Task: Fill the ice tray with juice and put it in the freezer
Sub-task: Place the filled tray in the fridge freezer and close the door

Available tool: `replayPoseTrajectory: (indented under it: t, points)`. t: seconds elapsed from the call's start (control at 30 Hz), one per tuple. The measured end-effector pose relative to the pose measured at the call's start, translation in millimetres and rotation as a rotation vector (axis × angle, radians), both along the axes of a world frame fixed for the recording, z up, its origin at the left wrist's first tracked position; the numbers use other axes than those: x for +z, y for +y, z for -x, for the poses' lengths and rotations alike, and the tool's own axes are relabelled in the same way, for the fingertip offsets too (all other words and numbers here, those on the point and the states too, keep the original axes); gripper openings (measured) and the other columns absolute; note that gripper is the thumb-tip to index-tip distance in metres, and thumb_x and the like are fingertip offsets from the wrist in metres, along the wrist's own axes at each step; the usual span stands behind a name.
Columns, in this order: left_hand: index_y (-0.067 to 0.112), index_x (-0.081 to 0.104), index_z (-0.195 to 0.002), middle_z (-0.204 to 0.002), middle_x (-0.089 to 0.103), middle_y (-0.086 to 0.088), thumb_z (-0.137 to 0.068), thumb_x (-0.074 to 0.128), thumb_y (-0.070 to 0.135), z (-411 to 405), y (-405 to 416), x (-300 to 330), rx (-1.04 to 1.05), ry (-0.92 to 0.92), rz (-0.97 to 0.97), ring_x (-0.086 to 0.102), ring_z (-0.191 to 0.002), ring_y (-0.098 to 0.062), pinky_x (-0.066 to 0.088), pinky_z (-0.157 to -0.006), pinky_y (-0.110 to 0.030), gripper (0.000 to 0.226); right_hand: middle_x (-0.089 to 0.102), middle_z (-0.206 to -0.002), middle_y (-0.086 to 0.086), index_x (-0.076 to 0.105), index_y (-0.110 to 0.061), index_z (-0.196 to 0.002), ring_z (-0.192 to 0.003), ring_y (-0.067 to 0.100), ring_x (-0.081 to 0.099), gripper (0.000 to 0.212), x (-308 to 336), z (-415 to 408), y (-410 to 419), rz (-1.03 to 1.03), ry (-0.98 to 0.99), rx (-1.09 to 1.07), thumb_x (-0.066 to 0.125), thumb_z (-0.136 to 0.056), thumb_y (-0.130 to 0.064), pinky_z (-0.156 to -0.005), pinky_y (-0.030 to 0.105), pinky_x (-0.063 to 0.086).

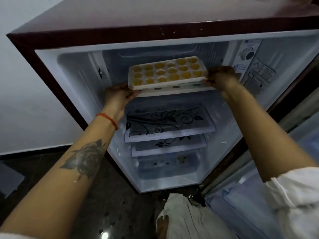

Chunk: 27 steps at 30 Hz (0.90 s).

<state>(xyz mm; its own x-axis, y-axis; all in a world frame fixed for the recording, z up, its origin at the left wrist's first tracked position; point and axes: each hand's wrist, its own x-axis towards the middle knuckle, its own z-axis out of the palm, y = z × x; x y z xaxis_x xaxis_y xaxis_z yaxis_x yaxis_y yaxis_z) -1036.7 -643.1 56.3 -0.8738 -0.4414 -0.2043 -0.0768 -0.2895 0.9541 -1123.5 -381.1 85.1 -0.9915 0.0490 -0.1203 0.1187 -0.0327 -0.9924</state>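
Fridge [43, 54] open, maroon shell, white inside. White ice tray [166, 71] with orange-yellow juice [172, 70] in its cells, held level at the mouth of the top compartment. Left hand [119, 94] grips the tray's near-left corner; right hand [220, 75] grips its right end. Below: two floral-printed glass shelves [170, 125], then a clear drawer [169, 168]. Thermostat dial [248, 54] on the right inner wall. Dark speckled floor [110, 195] beneath.

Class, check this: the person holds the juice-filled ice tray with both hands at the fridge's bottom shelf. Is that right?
Not quite. In the head view, the left hand and right hand hold the filled ice tray at the top compartment, not the bottom shelf.
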Motion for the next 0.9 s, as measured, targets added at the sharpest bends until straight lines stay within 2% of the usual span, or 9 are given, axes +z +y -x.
replayPoseTrajectory:
  t: [0.17,0.23,0.37,0.57,0.63,0.7,0.77,0.83,0.9]
  points:
    - [-0.006,0.052,-0.12,-0.126,0.056,-0.021,-0.094,0.048,-0.006,23.7,4.1,1.2,0.088,-0.009,-0.022,0.062,-0.103,-0.028,0.056,-0.075,-0.021,0.027,0.058,-0.091,0.011,0.055,-0.001,-0.081,-0.06,0.014,0.059,0.016,-18.9,27.9,-4.9,-0.022,-0.023,0.001,0.048,-0.089,0.012,-0.048,0.017,0.054]
    - [-0.003,0.052,-0.112,-0.116,0.06,-0.018,-0.093,0.048,-0.006,30.6,3.7,0.1,0.094,-0.038,0.039,0.062,-0.095,-0.023,0.053,-0.081,-0.02,0.019,0.059,-0.087,0.009,0.057,-0.001,-0.084,-0.055,0.013,0.06,0.016,-20.4,34.2,-7.6,-0.014,-0.03,-0.015,0.049,-0.088,0.012,-0.047,0.018,0.054]
    - [-0.009,0.055,-0.122,-0.104,0.06,-0.015,-0.092,0.055,-0.002,38.2,5.9,-0.9,0.141,-0.079,0.162,0.057,-0.067,-0.009,0.052,-0.053,-0.01,0.031,0.063,-0.089,0.008,0.058,-0.005,-0.093,-0.064,0.016,0.064,0.013,-21.4,44.9,-10.2,-0.036,-0.032,-0.01,0.054,-0.088,0.007,-0.051,0.021,0.057]
    - [-0.011,0.049,-0.126,-0.09,0.059,-0.012,-0.097,0.042,-0.001,41.1,7.7,0.5,0.168,-0.086,0.033,0.057,-0.069,-0.013,0.055,-0.058,-0.014,0.031,0.069,-0.095,0.011,0.062,0.002,-0.102,-0.076,0.024,0.069,0.015,-27.1,53.1,-12.9,-0.159,-0.038,-0.032,0.059,-0.088,-0.002,-0.07,0.032,0.06]
    - [-0.008,0.047,-0.129,-0.089,0.059,-0.009,-0.098,0.04,0.001,41.0,5.4,0.0,0.133,-0.11,0.053,0.056,-0.07,-0.011,0.053,-0.055,-0.013,0.033,0.068,-0.089,0.006,0.063,-0.001,-0.091,-0.074,0.02,0.067,0.006,-26.5,52.3,-13.9,-0.203,-0.045,-0.034,0.06,-0.088,-0.005,-0.07,0.027,0.059]
    - [-0.005,0.052,-0.124,-0.088,0.059,-0.006,-0.097,0.041,0.0,38.5,4.1,-2.7,0.108,-0.109,0.118,0.056,-0.071,-0.009,0.053,-0.057,-0.012,0.03,0.067,-0.091,0.002,0.061,-0.01,-0.076,-0.075,0.014,0.062,0.011,-24.2,45.9,-14.1,-0.35,-0.039,-0.032,0.064,-0.086,-0.015,-0.069,0.009,0.052]
    - [0.004,0.061,-0.09,-0.076,0.055,-0.003,-0.093,0.049,0.0,33.6,5.7,-6.0,0.112,-0.093,0.21,0.055,-0.069,-0.01,0.051,-0.057,-0.011,0.013,0.065,-0.092,0.003,0.062,-0.014,-0.079,-0.077,0.013,0.059,0.011,-25.4,38.1,-14.0,-0.372,-0.012,-0.072,0.061,-0.086,-0.021,-0.051,0.0,0.042]
    - [0.009,0.052,-0.066,-0.071,0.054,-0.003,-0.089,0.057,0.005,30.4,12.4,-9.4,0.164,-0.081,0.343,0.056,-0.07,-0.015,0.051,-0.064,-0.018,0.023,0.063,-0.101,0.009,0.061,-0.012,-0.096,-0.091,0.019,0.058,0.012,-29.0,27.6,-14.3,-0.402,0.01,-0.081,0.058,-0.088,-0.02,-0.067,0.005,0.048]
    - [0.01,0.057,-0.081,-0.081,0.058,-0.002,-0.085,0.061,0.01,20.9,24.1,-12.8,0.202,-0.061,0.491,0.057,-0.082,-0.017,0.047,-0.072,-0.018,0.007,0.062,-0.109,0.012,0.058,-0.006,-0.117,-0.102,0.023,0.058,0.031,-31.6,10.0,-8.9,-0.393,0.033,-0.102,0.058,-0.088,-0.018,-0.093,0.025,0.05]
